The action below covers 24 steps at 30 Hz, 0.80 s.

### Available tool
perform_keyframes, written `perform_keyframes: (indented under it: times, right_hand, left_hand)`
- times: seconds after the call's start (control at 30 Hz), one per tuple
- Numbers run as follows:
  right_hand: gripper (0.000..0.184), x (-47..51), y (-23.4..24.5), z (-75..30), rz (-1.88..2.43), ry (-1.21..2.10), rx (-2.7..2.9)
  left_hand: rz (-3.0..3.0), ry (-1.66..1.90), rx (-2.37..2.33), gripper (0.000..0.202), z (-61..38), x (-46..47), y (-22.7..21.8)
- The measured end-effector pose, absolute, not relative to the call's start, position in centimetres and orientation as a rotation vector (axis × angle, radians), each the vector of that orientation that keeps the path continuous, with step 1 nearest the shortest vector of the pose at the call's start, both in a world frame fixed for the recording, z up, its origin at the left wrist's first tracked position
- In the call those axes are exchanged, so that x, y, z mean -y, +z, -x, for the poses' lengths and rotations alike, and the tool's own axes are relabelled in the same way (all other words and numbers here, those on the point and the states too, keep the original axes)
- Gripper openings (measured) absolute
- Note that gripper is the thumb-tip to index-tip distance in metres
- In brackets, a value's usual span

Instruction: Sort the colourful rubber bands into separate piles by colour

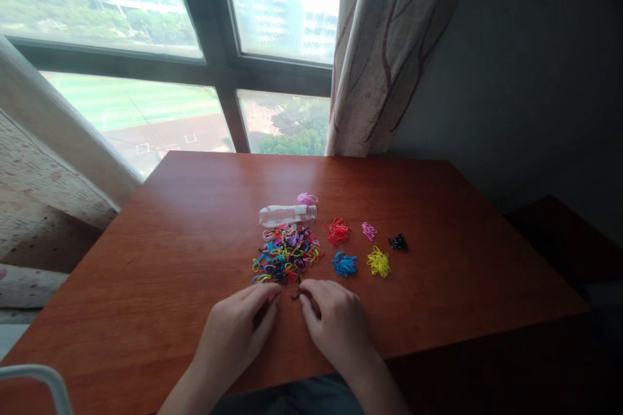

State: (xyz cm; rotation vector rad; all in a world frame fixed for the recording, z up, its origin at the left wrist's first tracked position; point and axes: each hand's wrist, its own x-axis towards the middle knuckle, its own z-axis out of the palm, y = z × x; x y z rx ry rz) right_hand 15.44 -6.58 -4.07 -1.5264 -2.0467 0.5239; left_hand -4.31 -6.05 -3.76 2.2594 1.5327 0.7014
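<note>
A heap of mixed coloured rubber bands [287, 253] lies on the wooden table [170, 272]. To its right sit small sorted heaps: red [337, 231], pink [368, 230], black [398, 242], blue [344, 264] and yellow [378, 262]. My left hand [238, 327] rests just below the mixed heap, fingers curled, fingertips near the heap's lower edge. My right hand [333, 318] lies beside it and pinches a small dark band [295, 294] at its fingertips. Both hands nearly touch each other.
A clear plastic bottle [287, 214] lies on its side behind the mixed heap, a pink cap [307, 198] just beyond it. A window and a curtain [389, 45] stand behind the table. A white chair rail [39, 379] shows at the bottom left.
</note>
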Motion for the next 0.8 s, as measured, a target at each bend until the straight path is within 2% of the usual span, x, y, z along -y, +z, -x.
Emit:
perform_keyframes:
  times: [0.47,0.67,0.8]
  right_hand:
    - [0.010,6.8,-4.6,-15.7,1.453,0.514,1.949]
    - [0.018,6.4,-3.9,-20.1,1.530,0.501,1.713]
    - [0.027,5.1,-3.7,-26.1,1.728,0.293,1.562]
  left_hand:
    - [-2.293,0.698,-1.551,0.021,4.2,6.1,-3.8]
    - [-2.340,0.696,-1.547,0.021,4.2,6.0,-3.7]
    - [-2.357,0.715,-1.540,0.020,4.2,6.1,-3.6]
